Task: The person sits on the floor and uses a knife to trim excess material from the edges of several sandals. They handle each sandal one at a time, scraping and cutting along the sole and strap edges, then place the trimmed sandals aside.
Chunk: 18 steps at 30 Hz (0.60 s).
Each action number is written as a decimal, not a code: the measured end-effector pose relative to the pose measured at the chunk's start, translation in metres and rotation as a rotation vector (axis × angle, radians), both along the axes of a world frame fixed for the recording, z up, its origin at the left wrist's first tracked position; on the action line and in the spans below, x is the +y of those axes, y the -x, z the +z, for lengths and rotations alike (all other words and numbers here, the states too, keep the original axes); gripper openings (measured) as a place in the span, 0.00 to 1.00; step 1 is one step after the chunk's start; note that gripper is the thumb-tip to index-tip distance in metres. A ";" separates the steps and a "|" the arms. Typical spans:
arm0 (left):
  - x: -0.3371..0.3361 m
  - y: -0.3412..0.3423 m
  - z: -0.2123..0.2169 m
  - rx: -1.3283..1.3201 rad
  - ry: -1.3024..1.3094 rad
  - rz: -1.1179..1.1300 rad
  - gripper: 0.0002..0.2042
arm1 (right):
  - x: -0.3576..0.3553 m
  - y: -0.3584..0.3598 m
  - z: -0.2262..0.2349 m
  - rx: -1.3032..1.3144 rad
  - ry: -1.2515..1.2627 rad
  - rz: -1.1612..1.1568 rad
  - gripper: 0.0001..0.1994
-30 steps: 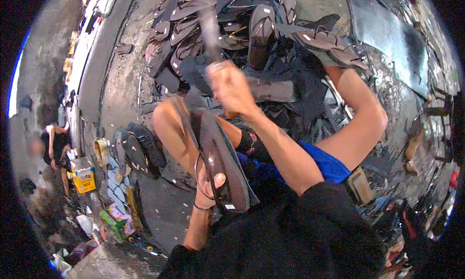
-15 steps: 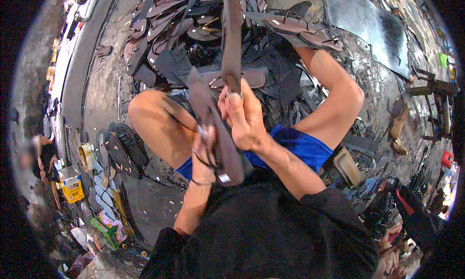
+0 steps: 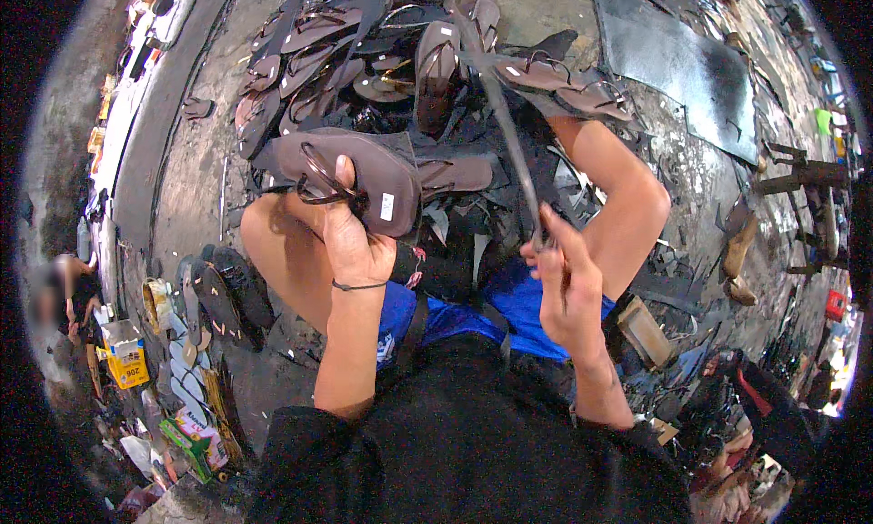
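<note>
My left hand (image 3: 356,251) grips a brown flip-flop (image 3: 391,174) with a dark strap and a small white label on its sole bed. My thumb rests beside the strap, and the fingers are mostly hidden beneath the sole. To the right, my right hand (image 3: 573,292) is closed round the near end of a long, narrow knife (image 3: 509,128). Its blade is smeared by motion and slants up and away to the left, apart from the held flip-flop. Another brown flip-flop (image 3: 464,174) lies just beyond, partly covered by the one I hold.
A heap of brown flip-flops (image 3: 314,33) and dark offcuts lies ahead between my knees. A grey sheet (image 3: 682,69) is on the floor at the far right. Black soles (image 3: 232,287) and a yellow box (image 3: 127,356) are at the left. A wooden block (image 3: 644,328) sits near my right thigh.
The flip-flop in my left hand has moved forward and left, turning from steeply tilted to top side up. My right hand has swung right and nearer my thigh with the knife.
</note>
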<state>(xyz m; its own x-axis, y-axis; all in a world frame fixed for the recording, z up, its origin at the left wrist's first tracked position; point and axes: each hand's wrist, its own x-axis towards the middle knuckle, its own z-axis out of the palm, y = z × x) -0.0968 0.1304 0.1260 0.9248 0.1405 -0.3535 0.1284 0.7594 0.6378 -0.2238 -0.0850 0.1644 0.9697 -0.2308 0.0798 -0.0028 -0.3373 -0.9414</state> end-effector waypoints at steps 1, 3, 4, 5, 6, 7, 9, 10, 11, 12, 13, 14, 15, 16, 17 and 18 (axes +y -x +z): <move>-0.002 0.000 0.002 0.008 0.037 0.008 0.17 | -0.009 0.012 -0.007 0.020 0.120 0.025 0.17; -0.018 0.003 0.023 -0.007 -0.061 -0.002 0.17 | -0.007 0.030 -0.011 -0.014 0.222 0.051 0.16; -0.021 0.004 0.026 -0.003 -0.052 -0.018 0.16 | -0.004 0.038 -0.011 0.075 0.203 0.045 0.16; -0.022 0.005 0.027 0.007 -0.042 -0.033 0.16 | -0.001 0.045 -0.010 0.171 0.183 0.041 0.16; -0.023 0.006 0.026 0.057 0.034 -0.029 0.17 | 0.000 0.051 -0.012 0.124 0.159 0.055 0.16; -0.021 0.008 0.028 0.063 0.003 -0.057 0.17 | -0.002 0.055 -0.008 0.162 0.143 0.083 0.16; -0.014 0.018 0.032 0.083 -0.070 -0.106 0.18 | -0.007 0.061 0.000 0.240 0.099 0.148 0.16; -0.009 0.022 0.022 0.113 -0.079 -0.017 0.18 | -0.009 0.061 0.001 0.227 0.146 0.169 0.16; -0.006 0.029 0.019 0.132 -0.086 -0.071 0.18 | -0.009 0.062 0.001 0.214 0.162 0.159 0.16; -0.002 0.038 0.017 0.152 -0.092 -0.124 0.18 | -0.009 0.061 0.001 0.200 0.178 0.149 0.16; 0.000 0.046 0.015 0.171 -0.098 -0.177 0.18 | -0.008 0.061 0.001 0.186 0.193 0.141 0.16; 0.001 0.053 0.014 0.146 -0.137 -0.172 0.18 | -0.006 0.058 0.004 0.212 0.209 0.161 0.15; 0.003 0.060 0.008 0.160 -0.160 -0.148 0.18 | -0.003 0.056 0.005 0.227 0.196 0.171 0.15; 0.005 0.064 0.004 0.165 -0.186 -0.128 0.18 | 0.002 0.053 0.006 0.233 0.181 0.178 0.15; 0.007 0.067 0.002 0.170 -0.213 -0.109 0.18 | 0.006 0.050 0.005 0.239 0.166 0.184 0.14; 0.009 0.072 0.005 0.179 -0.254 -0.098 0.18 | 0.011 0.047 0.004 0.216 0.116 0.195 0.14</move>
<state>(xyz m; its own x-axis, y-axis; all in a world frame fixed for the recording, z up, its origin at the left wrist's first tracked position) -0.1690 0.1391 0.1311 0.8644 0.1588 -0.4771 0.3205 0.5571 0.7661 -0.2707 -0.0741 0.1681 0.9922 -0.0401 -0.1177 -0.1230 -0.4562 -0.8814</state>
